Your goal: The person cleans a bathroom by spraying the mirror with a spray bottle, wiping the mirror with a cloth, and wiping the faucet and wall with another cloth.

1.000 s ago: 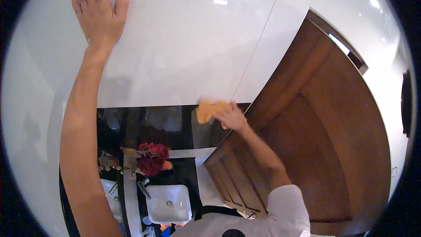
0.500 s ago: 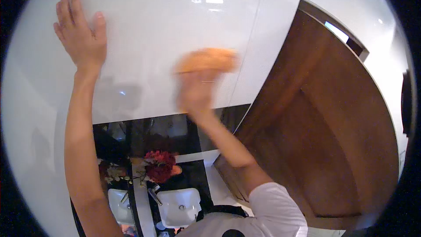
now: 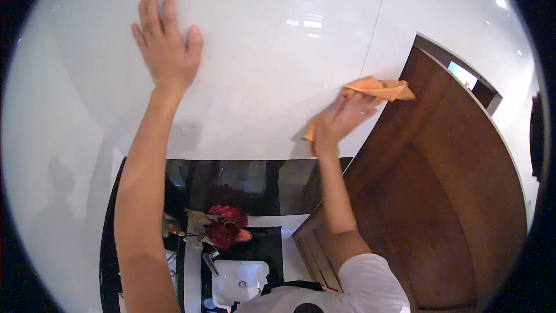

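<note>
My left hand (image 3: 168,58) lies flat against the glossy white wall (image 3: 255,81), its fingers stretched upward and the thumb apart; nothing is in it. Lower and to the right, my right hand (image 3: 347,117) presses an orange cloth (image 3: 379,88) to the wall, close to the edge of the brown wooden door (image 3: 428,168). Part of the cloth bunches above the fingertips and overlaps the door's edge, while another part shows below and left of the palm. A ring is on one right-hand finger.
Below the wall runs a glossy black band (image 3: 231,182). Red flowers (image 3: 223,232), a tap (image 3: 210,259) and a white washbasin (image 3: 240,281) stand on a black counter beneath my arms. A thin vertical seam crosses the wall above the cloth.
My right hand has swept the cloth rightward across the wall to the door's edge. The camera view has shifted; my left hand stays flat on the wall.
</note>
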`<state>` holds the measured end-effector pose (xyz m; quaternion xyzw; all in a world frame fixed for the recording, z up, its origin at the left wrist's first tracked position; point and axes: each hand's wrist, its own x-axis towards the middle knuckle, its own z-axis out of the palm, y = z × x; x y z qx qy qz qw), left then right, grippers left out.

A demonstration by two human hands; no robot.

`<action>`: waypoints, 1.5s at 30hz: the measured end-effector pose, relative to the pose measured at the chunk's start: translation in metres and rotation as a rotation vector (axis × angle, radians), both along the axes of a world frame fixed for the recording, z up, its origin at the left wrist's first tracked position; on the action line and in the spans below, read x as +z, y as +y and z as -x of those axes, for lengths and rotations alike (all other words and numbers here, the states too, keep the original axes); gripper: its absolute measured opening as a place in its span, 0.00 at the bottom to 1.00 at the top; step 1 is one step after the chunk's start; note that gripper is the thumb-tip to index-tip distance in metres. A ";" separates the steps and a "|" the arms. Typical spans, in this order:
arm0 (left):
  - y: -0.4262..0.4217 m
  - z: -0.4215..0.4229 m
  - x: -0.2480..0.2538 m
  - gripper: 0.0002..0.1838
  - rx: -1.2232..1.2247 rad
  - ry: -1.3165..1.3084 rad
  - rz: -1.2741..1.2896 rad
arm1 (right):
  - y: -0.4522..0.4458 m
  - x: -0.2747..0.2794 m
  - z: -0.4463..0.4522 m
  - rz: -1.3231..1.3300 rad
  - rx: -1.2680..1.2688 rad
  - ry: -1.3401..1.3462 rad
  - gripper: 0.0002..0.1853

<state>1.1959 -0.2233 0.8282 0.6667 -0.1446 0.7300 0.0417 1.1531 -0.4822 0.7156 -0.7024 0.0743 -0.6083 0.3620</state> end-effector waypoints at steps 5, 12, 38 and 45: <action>0.017 0.010 -0.005 0.34 0.050 0.172 0.081 | 0.153 -0.046 -0.040 0.748 0.185 -0.020 0.23; 0.089 0.019 -0.125 0.33 0.150 0.448 0.468 | 0.114 -0.010 -0.066 1.158 0.214 0.125 0.28; 0.059 -0.006 -0.155 0.76 0.217 0.951 0.468 | -0.005 0.201 -0.088 0.755 -0.278 -0.351 0.27; 0.065 -0.007 -0.158 0.77 0.207 0.892 0.472 | 0.060 0.246 -0.106 0.590 -0.364 -0.563 0.20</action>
